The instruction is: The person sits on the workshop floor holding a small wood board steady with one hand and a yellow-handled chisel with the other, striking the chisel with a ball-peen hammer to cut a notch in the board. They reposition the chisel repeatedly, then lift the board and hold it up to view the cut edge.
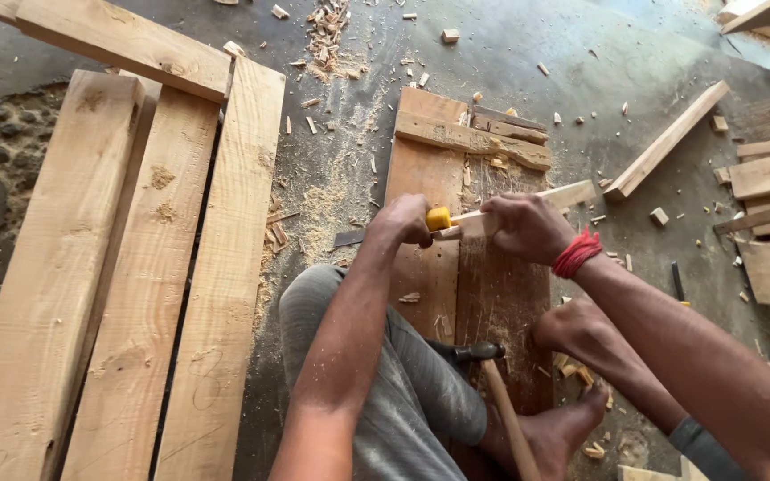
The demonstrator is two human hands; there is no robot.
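The blade of the yellow-handled chisel (pixel 438 219) was hidden between the two hands, so its edge and the exact spot it met the wood could not be made out. The thin wooden strip (pixel 556 198) ran out toward 2 o'clock from under the right hand (pixel 528 228), its near end covered by the knuckles. The head of the hammer (pixel 479 353) lay partly behind the person's knee at 6 o'clock, and its handle was cut off by the bottom edge.

The left hand (pixel 405 220) was curled tight, fingers closed around the chisel with only the yellow butt showing at 3 o'clock of the fist. The right hand's fingers were wrapped closed over the strip, pressing it down onto the dark board (pixel 501 294). A red thread band (pixel 576 253) circled the right wrist. Pale planks (pixel 135 267) lay at 9 o'clock, with sawdust and chips (pixel 327 191) between them and the board.
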